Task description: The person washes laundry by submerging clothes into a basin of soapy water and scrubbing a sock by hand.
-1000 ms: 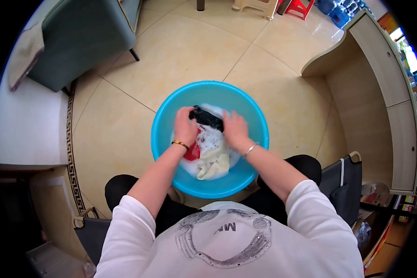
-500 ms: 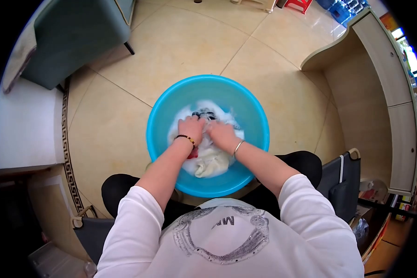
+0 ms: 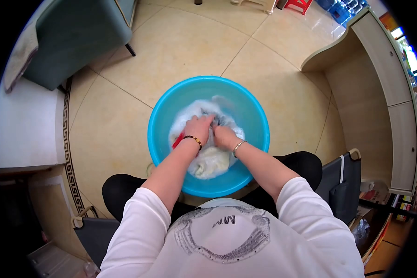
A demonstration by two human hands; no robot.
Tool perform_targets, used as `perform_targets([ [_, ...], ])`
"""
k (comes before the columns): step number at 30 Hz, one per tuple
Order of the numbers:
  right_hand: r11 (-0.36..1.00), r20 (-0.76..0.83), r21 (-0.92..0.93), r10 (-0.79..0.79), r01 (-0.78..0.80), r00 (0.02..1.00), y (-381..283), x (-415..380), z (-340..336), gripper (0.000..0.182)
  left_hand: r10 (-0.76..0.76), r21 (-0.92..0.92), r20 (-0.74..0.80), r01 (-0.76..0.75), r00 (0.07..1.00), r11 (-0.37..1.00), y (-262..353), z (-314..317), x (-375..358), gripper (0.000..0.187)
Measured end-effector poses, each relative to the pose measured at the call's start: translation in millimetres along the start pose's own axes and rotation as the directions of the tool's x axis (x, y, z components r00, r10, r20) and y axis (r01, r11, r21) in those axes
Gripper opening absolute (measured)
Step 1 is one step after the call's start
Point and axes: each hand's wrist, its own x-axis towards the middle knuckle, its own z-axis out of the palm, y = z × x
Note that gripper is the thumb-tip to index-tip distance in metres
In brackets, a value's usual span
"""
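I saw dark garment [image 3: 216,121] bunched at frame centre, axis unreadable, left hand [image 3: 198,128] and right hand [image 3: 224,136] clenched on it, closer together than before, blue basin [image 3: 257,120] unmoved.

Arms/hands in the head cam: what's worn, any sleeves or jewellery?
Both hands bare, no gloves. White sleeves pushed up above the elbows. Left hand: dark beaded bracelet with gold and red beads. Right hand: thin silver bangle.
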Motion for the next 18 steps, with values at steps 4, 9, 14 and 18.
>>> perform_targets([
  [4, 0.905, -0.088, 0.374, 0.252, -0.203, 0.964, 21, 9, -21, 0.032, -0.041, -0.113, 0.075, 0.049, 0.996, 0.992, -24, 11, 12, 0.041],
  [9, 0.997, -0.578, -0.060, 0.007, -0.051, 0.816, -9, -3, -1, 0.026, -0.122, -0.373, -0.065, 0.089, 0.990, 0.924, -23, 25, 18, 0.033],
  [14, 0.858, -0.170, 0.488, -0.086, 0.159, 0.982, -23, -6, -26, 0.016, -0.208, -0.782, 0.121, 0.223, 0.971, 0.582, -45, 36, 28, 0.027],
  [18, 0.669, 0.046, 0.740, -0.161, 0.075, 0.986, -52, -48, -91, 0.018, -0.215, -0.798, 0.565, 0.462, 0.796, -0.386, -46, -9, 23, 0.016],
])
